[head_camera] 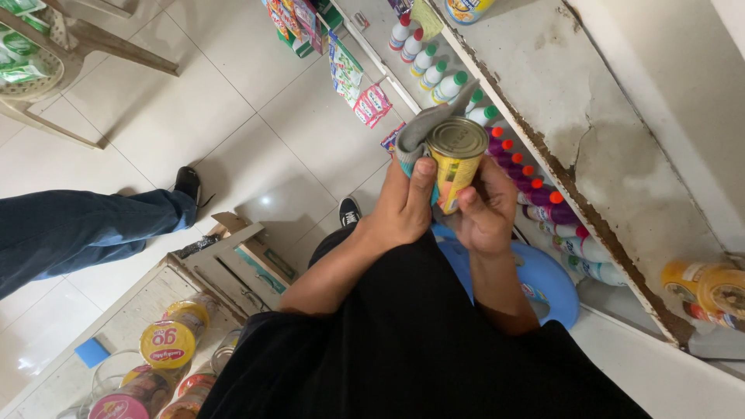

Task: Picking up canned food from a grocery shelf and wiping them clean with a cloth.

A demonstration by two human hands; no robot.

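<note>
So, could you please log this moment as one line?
left hand: grey cloth | right hand: yellow can | beside: shelf bottles

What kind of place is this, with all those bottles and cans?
Most likely a small grocery shop. Rows of capped bottles fill a low shelf, snack packets hang nearby, and more tins sit on a counter. The left hand and right hand hold a can with a cloth.

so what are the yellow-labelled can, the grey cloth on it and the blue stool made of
The yellow-labelled can looks like metal: its ribbed lid is dull silver, and the wrap seems to be printed paper. The grey cloth looks like soft woven fabric, folding limply under the left hand. The blue stool is probably moulded plastic, smooth and slightly glossy.
</note>
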